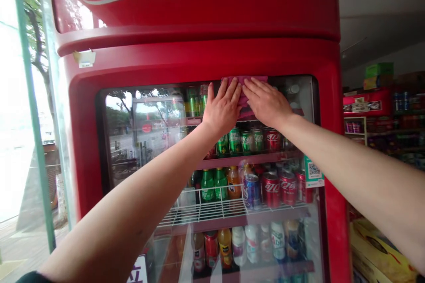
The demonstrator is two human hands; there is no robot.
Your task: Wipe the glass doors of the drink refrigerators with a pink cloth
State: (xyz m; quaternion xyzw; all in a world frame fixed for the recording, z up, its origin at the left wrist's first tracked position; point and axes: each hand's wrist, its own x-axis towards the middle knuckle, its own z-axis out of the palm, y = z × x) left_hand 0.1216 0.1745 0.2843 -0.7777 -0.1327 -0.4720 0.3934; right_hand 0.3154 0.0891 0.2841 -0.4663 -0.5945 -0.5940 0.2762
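Both hands reach up to the top of a glass door (133, 141) on a red drinks fridge (195, 59). A pink-purple cloth (244, 102) lies flat against the glass at its upper edge. My left hand (223, 108) presses on the cloth's left part, palm towards the door and fingers spread. Beside it, my right hand (267, 102) rests over the right part, its fingers stretched out and close together. The fingertips of the two hands nearly meet. Most of the cloth is hidden under them.
Behind the glass, shelves hold cans (270, 188) and bottles (225, 247). A QR-code sticker (314, 170) is on the door's right side. Stocked shop shelves (381, 132) stand at right. On the left is a green-edged glass panel (33, 110), with the street beyond.
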